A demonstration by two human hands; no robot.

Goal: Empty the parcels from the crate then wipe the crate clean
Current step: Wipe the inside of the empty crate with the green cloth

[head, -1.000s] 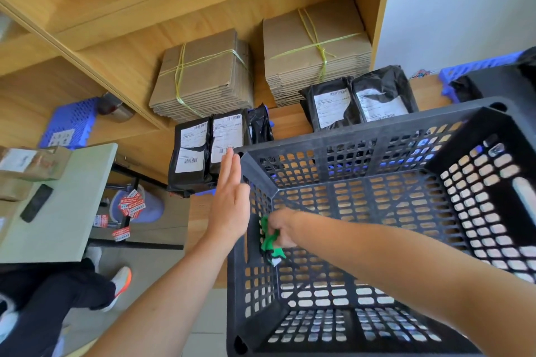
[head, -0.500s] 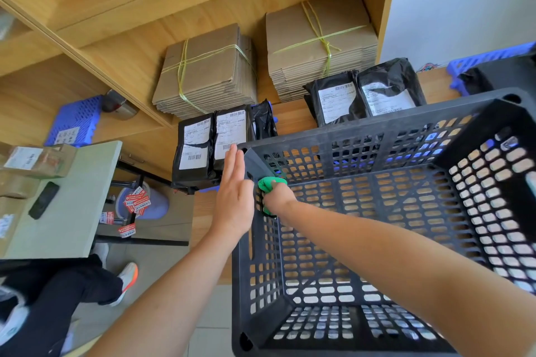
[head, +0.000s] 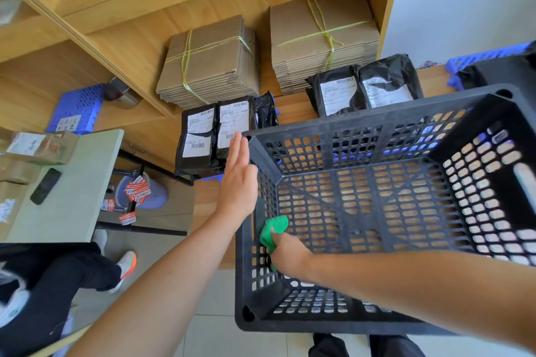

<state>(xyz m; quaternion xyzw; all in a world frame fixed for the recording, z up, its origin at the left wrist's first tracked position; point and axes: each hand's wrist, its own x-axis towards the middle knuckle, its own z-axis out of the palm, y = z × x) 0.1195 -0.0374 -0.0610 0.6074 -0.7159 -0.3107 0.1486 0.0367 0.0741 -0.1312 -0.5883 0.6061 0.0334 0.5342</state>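
Note:
A black perforated plastic crate (head: 362, 130) stands in front of me with no parcels inside. My left hand (head: 237, 182) lies flat with straight fingers against the outside of its left wall. My right hand (head: 288, 249) reaches inside and grips a green cloth (head: 274, 227), pressing it on the inner face of that left wall, low down. Black parcels with white labels stand on the wooden shelf behind the crate: one group (head: 214, 133) at its left corner, another (head: 365, 87) further right.
Two tied bundles of flat cardboard (head: 211, 61) sit at the back of the shelf. A pale table (head: 66, 194) with boxes and a phone stands to the left. A seated person's legs (head: 55, 278) are at lower left. Blue crates (head: 75, 107) lie on either side.
My right hand has slid the green cloth down the crate's left inner wall from the top corner. My left hand stays flat against the outside.

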